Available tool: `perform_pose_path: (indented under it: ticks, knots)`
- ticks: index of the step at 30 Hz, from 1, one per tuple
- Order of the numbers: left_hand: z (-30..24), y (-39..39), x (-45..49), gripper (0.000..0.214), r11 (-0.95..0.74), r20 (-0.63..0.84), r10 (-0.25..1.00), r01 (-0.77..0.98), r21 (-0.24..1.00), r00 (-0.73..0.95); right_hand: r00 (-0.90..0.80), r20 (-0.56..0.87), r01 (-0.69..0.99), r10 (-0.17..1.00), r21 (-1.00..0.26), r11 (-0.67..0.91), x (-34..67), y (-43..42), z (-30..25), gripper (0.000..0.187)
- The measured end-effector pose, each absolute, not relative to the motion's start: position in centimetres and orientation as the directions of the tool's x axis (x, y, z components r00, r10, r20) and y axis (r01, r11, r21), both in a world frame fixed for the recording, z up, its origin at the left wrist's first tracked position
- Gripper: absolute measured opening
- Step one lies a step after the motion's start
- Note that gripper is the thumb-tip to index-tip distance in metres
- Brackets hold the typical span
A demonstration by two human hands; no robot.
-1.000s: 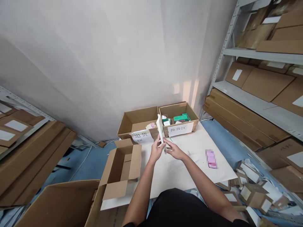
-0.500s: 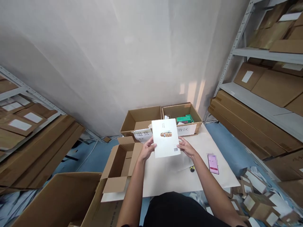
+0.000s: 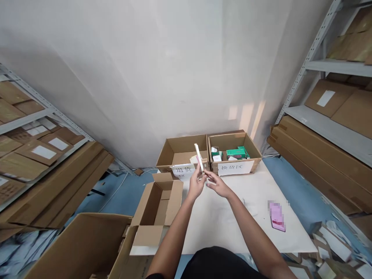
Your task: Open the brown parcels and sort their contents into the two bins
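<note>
A thin white book (image 3: pixel 199 158) stands edge-on to me above the table, its spine or page edge showing and its covers turned away from view. My left hand (image 3: pixel 196 185) grips its lower end between thumb and fingers. At that same lower end, the fingers of my right hand (image 3: pixel 218 185) close on the book from the right. Behind it are two cardboard boxes: the left box (image 3: pixel 162 158) holds a few flat items, and the right box (image 3: pixel 255 153) holds green and white small boxes. Each bears a handwritten white paper label.
An open carton (image 3: pixel 174 195) sits on the white table (image 3: pixel 215 228) to my left, with a larger carton (image 3: pixel 78 244) below it. A pink-screened phone (image 3: pixel 277 217) lies at right. Box-filled shelves flank both sides; parcels (image 3: pixel 334 244) cover the floor at lower right.
The book has turned from showing its flat printed cover to standing edge-on. My hands have come closer together. The view has shifted, and the small yellow-and-black item no longer shows.
</note>
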State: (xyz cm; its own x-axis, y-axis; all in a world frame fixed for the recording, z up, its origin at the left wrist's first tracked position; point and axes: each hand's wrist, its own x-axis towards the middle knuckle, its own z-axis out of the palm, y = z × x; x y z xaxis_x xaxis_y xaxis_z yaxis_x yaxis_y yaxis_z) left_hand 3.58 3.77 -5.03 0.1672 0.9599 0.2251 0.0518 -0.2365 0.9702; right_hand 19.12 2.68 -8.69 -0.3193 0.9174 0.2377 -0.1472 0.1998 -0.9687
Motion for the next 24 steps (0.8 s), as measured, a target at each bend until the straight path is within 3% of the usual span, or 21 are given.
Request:
perform_pose_path:
  ticks: [3, 6, 8, 12, 19, 24]
  knots:
    - [-4.8, 5.9, 0.7, 0.081, -0.183, 0.182, 0.973, -0.006, 0.983, 0.141, -0.283, 0.199, -0.107, 0.938, -0.979, 0.175, 19.3, 5.2, -9.4, 0.075]
    - [-5.4, 7.8, -2.2, 0.075, -0.107, 0.118, 0.981, -0.077, 0.991, 0.157, 0.034, 0.096, -0.019, 0.995, -0.995, 0.096, 20.6, 8.0, -10.9, 0.088]
    - [-6.3, 8.9, -3.6, 0.071, -0.064, 0.084, 0.982, -0.119, 0.991, 0.169, 0.157, -0.023, -0.042, 0.987, -0.999, -0.017, 21.4, 9.3, -11.9, 0.093]
    - [-8.7, 11.2, -5.8, 0.08, -0.024, 0.052, 0.986, -0.173, 0.985, 0.159, 0.014, -0.214, -0.198, 0.977, -0.958, -0.207, 21.8, 10.6, -12.8, 0.072]
    - [-10.4, 17.4, -9.6, 0.069, -0.106, 0.115, 0.992, -0.139, 0.985, 0.06, 0.093, -0.138, -0.259, 0.986, -0.959, -0.11, 18.7, 16.4, -10.9, 0.071]
    - [-9.2, 24.0, -11.1, 0.068, -0.135, 0.135, 0.991, -0.119, 0.984, -0.002, 0.111, -0.012, -0.216, 0.994, -0.976, 0.013, 15.9, 23.4, -10.4, 0.086]
